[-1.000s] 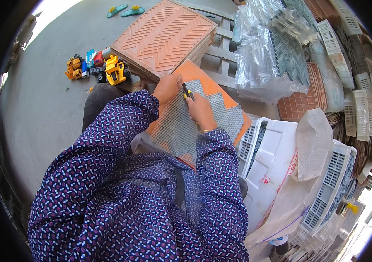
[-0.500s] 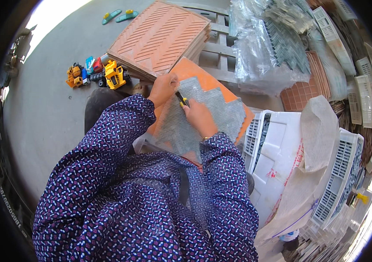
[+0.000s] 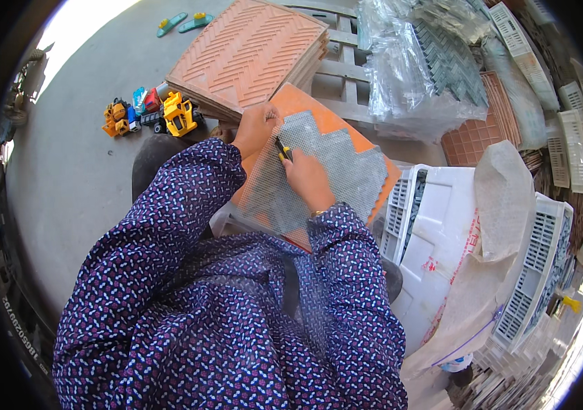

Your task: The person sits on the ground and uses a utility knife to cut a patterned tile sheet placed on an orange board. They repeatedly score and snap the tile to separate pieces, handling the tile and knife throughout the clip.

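Note:
In front of me an orange board (image 3: pixel 349 130) lies tilted, with a grey mesh-backed mosaic sheet (image 3: pixel 326 167) on it. The sheet's upper right edge runs in zigzag steps. My left hand (image 3: pixel 256 130) is closed in a pinch on the mesh at the sheet's upper left edge. A yellow and black utility knife (image 3: pixel 284 149) is gripped in my right hand (image 3: pixel 310 179). Its dark front end points up and left onto the mesh, close to my left fingers. The exact spot where the tip meets the mesh is too small to make out.
Orange herringbone-patterned boards (image 3: pixel 247 51) are stacked beyond my left hand. Toy trucks (image 3: pixel 180 115) and slippers (image 3: pixel 196 24) lie on the floor at left. Plastic-wrapped tile sheets (image 3: pixel 401 75) rest on a pallet. White crates (image 3: pixel 435 225) stand close on my right.
My right hand has shifted slightly left with the knife, along the mesh edge. My left hand keeps its pinch at the upper left edge.

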Tool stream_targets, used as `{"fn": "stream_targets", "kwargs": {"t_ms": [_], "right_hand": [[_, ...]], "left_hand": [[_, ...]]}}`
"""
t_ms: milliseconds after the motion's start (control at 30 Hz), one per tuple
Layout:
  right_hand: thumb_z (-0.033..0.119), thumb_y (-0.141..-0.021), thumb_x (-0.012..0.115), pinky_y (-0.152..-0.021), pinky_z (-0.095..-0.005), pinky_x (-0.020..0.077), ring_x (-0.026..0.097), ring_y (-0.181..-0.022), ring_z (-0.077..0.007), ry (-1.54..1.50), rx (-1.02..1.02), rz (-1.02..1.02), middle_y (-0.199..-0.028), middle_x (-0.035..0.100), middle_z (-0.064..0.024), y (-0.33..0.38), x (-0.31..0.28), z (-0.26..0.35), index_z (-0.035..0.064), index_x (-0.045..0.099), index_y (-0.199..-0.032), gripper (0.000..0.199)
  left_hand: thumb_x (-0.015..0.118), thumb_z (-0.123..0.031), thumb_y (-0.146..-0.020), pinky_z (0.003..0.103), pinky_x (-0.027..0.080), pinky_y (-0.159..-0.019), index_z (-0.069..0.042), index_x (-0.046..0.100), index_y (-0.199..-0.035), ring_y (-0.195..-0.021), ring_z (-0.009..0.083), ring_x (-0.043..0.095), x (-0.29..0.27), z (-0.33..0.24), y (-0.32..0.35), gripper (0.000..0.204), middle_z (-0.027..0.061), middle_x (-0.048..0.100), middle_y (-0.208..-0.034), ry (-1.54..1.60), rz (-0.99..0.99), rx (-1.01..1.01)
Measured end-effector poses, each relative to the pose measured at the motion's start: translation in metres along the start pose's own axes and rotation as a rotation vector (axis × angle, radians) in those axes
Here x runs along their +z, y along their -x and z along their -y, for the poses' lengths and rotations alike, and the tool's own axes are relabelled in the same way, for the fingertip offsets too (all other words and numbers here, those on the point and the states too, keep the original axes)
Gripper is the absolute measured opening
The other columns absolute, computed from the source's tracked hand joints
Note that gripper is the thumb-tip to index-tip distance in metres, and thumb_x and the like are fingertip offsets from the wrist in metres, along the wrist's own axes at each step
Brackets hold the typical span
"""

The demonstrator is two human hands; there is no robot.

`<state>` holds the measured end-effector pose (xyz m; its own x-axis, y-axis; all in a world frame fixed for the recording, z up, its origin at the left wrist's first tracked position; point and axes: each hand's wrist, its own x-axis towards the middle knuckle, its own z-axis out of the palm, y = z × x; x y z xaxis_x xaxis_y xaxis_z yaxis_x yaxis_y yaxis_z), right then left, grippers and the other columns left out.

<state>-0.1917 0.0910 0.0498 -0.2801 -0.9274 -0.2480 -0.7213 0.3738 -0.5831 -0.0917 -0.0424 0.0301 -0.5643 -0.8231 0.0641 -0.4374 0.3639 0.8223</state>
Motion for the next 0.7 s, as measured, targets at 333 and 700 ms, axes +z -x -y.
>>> {"fn": "stream_targets", "kwargs": {"t_ms": [333,700], "right_hand": [[0.023,-0.084,0.053,-0.063,-0.0471,0.0452,0.058,-0.074,-0.0399,-0.066,0.076,0.058,-0.079,0.06,-0.0234,0.017,0.003,0.002,-0.0019,0.052,-0.09,0.026],[0.023,-0.084,0.053,-0.067,-0.0466,0.0455,0.058,-0.076,-0.0393,-0.062,0.106,0.022,-0.08,0.06,-0.0233,0.007,0.004,0.003,-0.0021,0.054,-0.09,0.026]], "left_hand": [[0.064,-0.011,-0.074,0.028,0.047,-0.072,0.005,0.059,-0.09,-0.077,0.0183,0.06,-0.015,0.002,0.018,0.023,0.012,0.063,-0.083,0.21,0.196,-0.147],[0.064,-0.007,-0.074,0.032,0.047,-0.067,0.003,0.058,-0.09,-0.073,0.0247,0.06,-0.016,0.013,0.035,0.02,0.0147,0.062,-0.082,0.048,0.308,0.072]]}}
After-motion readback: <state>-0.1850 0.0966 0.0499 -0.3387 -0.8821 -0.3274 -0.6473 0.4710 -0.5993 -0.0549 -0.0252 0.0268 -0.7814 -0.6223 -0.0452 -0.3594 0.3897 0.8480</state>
